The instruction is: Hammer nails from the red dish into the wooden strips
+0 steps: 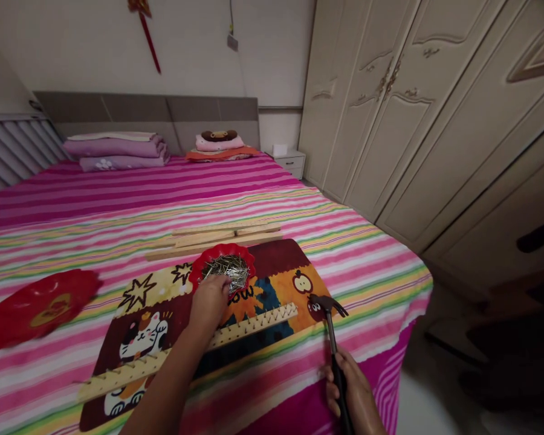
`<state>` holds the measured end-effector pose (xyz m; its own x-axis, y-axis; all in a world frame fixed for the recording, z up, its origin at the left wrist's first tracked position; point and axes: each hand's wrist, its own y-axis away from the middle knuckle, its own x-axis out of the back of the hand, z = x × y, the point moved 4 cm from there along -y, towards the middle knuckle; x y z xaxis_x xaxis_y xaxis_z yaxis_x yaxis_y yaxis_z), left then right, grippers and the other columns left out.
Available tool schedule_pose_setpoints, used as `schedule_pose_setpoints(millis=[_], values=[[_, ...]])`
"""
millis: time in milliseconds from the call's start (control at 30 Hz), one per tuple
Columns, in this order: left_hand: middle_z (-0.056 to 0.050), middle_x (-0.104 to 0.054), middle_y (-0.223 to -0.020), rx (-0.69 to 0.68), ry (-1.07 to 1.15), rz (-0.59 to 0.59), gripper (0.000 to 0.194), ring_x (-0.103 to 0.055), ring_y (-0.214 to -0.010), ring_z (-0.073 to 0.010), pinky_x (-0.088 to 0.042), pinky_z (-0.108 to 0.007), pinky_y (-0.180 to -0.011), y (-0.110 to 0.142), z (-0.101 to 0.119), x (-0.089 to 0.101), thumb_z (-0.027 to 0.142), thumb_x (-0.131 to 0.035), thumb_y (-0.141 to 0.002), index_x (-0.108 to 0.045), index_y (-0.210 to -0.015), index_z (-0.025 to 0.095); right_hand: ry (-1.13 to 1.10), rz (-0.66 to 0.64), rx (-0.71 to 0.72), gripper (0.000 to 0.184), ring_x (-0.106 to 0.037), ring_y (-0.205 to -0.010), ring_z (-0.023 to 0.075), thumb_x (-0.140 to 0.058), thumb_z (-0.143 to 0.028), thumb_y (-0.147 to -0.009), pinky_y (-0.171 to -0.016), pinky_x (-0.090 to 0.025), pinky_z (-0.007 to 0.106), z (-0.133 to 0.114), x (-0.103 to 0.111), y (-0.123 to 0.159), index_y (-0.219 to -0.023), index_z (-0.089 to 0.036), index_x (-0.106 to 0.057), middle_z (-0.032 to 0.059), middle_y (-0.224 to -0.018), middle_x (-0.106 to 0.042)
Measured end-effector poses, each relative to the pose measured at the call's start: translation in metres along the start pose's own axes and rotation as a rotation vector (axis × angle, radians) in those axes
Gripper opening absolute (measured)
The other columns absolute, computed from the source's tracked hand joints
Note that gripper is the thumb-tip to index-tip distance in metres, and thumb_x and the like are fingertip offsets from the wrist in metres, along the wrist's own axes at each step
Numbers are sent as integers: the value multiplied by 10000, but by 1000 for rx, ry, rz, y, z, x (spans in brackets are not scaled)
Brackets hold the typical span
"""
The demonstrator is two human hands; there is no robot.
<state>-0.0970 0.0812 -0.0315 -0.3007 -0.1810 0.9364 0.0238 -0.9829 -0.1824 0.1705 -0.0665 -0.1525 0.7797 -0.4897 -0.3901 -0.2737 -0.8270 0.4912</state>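
Note:
My left hand (212,297) reaches into a red scalloped bowl (248,254) full of loose nails (230,264). Its fingers are bent together among the nails; what they pinch, if anything, is hidden. In my right hand (356,389) a claw hammer (331,331) is gripped by its dark handle, head up, over the mat's right edge. A long wooden strip (254,322) with many nails standing along it lies crosswise on the patterned mat (278,252). My left forearm passes over the strip and hides part of it.
Several bare wooden strips (222,237) lie behind the bowl. At left sits a red scalloped plate (75,287). Everything rests on a bed with a striped sheet (358,254). Folded bedding (118,148) is stacked by the headboard, and a wardrobe (367,115) stands at right.

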Motion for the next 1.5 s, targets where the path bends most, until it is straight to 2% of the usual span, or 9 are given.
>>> schedule_pose_setpoints(millis=[200,333,467,633,767,900,1067,1233,1500], values=[[-91,-618,-897,-35,-155,-70,213,-582,-867,-209,-423,-293,-757,-17,8,-18,231,-528,-773,-688,-911,198,-5,-21,-9,564,-410,-339,82,-709,-549,-613,-254,-281,153,-1,-1,-1,-1012,-227,-476,-78,-524,-523],[-88,-625,-832,-46,-158,-87,226,-589,-789,-201,-415,-289,-699,-15,2,-16,201,-450,-804,-675,-799,186,-34,-29,-11,555,-410,-330,76,-707,-550,-618,-258,-279,155,0,0,-2,-1014,-232,-482,-89,-540,-495],[-79,-642,-798,37,-36,-5,202,-579,-748,-187,-417,-284,-677,-11,-13,-4,211,-456,-790,-652,-747,185,-36,-29,-17,541,-415,-333,73,-710,-542,-620,-261,-284,154,0,0,-1,-1006,-235,-487,-92,-557,-485],[-4,-623,-657,353,681,-50,120,-543,-606,-126,-441,-254,-600,6,-32,7,271,-586,-687,-637,-731,172,-14,-15,-13,561,-401,-328,73,-714,-540,-610,-257,-280,151,-1,0,-1,-1016,-235,-477,-96,-534,-493],[-2,-613,-659,539,1388,-212,357,-548,-592,-98,-480,-243,-581,37,-22,8,248,-719,-566,-661,-903,146,-15,-33,-14,530,-409,-334,78,-707,-529,-625,-263,-283,149,-2,-3,1,-1003,-239,-474,-90,-524,-501],[-19,-622,-714,620,1623,-322,329,-559,-621,-83,-496,-234,-612,67,-9,10,194,-756,-539,-670,-852,142,-13,-42,5,481,-413,-340,73,-701,-512,-642,-271,-295,150,-4,-4,3,-973,-234,-492,-83,-540,-508],[5,-604,-670,571,1565,-290,252,-539,-588,-82,-480,-234,-589,85,-13,10,280,-757,-561,-611,-725,157,-5,-49,5,458,-408,-343,70,-699,-499,-651,-271,-297,149,-5,-3,4,-961,-225,-502,-80,-545,-510],[5,-619,-693,521,1220,-178,302,-567,-642,-114,-472,-248,-631,98,-22,3,405,-715,-571,-620,-731,167,-4,-58,10,401,-396,-348,64,-683,-469,-680,-271,-286,139,-6,-4,4,-938,-224,-498,-79,-542,-516],[-9,-644,-649,497,990,-85,424,-570,-607,-137,-461,-261,-580,106,-19,-23,526,-699,-496,-649,-723,172,-7,-81,14,355,-393,-360,63,-651,-436,-725,-282,-297,139,-8,-6,7,-959,-226,-489,-76,-549,-525]])
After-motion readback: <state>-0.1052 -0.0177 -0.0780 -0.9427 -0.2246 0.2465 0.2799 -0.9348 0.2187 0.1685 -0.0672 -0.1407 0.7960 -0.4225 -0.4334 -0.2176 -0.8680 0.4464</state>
